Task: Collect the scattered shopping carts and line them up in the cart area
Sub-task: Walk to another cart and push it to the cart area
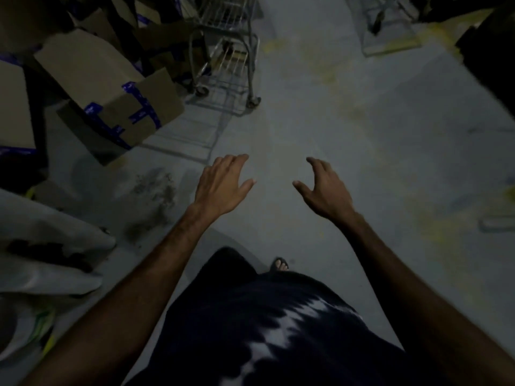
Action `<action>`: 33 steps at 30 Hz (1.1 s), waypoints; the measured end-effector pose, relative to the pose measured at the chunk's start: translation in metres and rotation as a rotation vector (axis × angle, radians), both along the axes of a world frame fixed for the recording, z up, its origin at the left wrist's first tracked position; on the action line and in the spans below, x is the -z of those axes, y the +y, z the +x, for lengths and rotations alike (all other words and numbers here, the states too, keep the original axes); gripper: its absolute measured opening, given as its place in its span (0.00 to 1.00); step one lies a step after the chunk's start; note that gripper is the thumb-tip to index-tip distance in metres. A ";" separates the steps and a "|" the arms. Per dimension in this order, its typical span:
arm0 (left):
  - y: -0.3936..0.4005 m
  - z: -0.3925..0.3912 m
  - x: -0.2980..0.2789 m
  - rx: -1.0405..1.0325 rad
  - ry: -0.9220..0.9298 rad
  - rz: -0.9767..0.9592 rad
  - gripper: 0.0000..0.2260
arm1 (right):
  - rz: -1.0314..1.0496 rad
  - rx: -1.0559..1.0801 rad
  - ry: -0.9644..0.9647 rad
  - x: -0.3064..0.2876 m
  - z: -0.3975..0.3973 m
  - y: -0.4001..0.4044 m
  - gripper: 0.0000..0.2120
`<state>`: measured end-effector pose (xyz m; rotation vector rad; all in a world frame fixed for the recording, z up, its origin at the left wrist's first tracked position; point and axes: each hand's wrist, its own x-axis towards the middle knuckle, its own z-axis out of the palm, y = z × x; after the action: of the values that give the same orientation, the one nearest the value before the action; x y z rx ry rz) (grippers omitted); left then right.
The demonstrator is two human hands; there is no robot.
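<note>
While both hands (pixel 223 185) (pixel 324 188) hang empty, two carts (pixel 225 51) (pixel 390 26) stand ahead.

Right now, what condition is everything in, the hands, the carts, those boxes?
Left hand: open, empty, fingers spread, held over the floor.
Right hand: open, empty, fingers curled.
Nearer shopping cart: upright on its wheels, ahead, untouched.
Far cart: only partly in view, blurred.
Cardboard boxes: heaped, tilted, flaps open, blue tape.
Grey sheet: crumpled on the floor.
</note>
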<state>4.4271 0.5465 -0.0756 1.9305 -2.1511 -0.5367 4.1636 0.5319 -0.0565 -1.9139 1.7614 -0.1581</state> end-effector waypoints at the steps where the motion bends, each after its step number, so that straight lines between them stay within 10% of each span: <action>1: -0.011 0.002 -0.002 -0.033 0.011 0.010 0.30 | 0.013 -0.019 -0.001 -0.001 0.001 -0.019 0.35; 33: -0.563 0.236 -0.049 -0.275 -0.030 -0.108 0.23 | -0.330 -0.292 0.018 -0.055 0.254 -0.627 0.30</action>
<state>4.6630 -0.0169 -0.0264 2.1360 -1.8454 -0.3357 4.4180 -0.0951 -0.0011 -2.3894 1.5162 -0.3434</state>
